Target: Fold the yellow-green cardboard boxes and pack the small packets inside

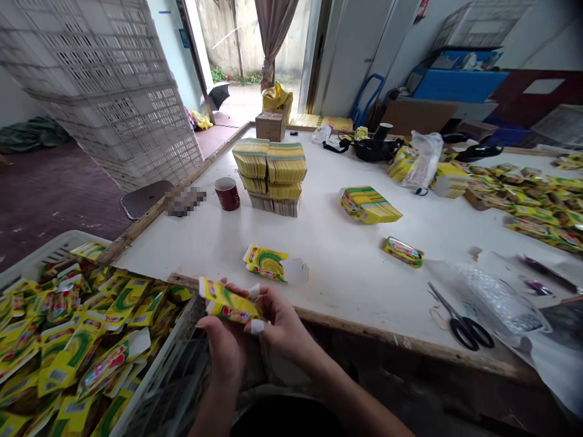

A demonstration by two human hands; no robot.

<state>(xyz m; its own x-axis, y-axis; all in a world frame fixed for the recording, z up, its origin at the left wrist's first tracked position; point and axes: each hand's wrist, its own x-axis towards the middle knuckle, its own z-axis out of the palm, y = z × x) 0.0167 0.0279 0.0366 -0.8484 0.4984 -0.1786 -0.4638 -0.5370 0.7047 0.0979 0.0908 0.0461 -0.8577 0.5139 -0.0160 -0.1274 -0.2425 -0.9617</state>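
Both hands hold a small yellow crayon box (231, 302) just over the table's front edge. My left hand (224, 352) supports it from below and the left, thumb at its near side; its other fingers are mostly hidden. On the right end, my right hand (283, 321) pinches the box between thumb and fingers, with white wrapping on the tips. The box's left end shows a pale flap. Just beyond the hands, a flattened-looking box (268, 264) lies on the table with its white flap out to the right.
A crate (155, 364) heaped with yellow boxes stands at the left. On the white table (319, 267) are stacked flat cartons (273, 176), a maroon mug (226, 194), a carton bundle (370, 204), a single box (404, 252) and black-handled scissors (464, 325). More packs (537, 206) lie far right.
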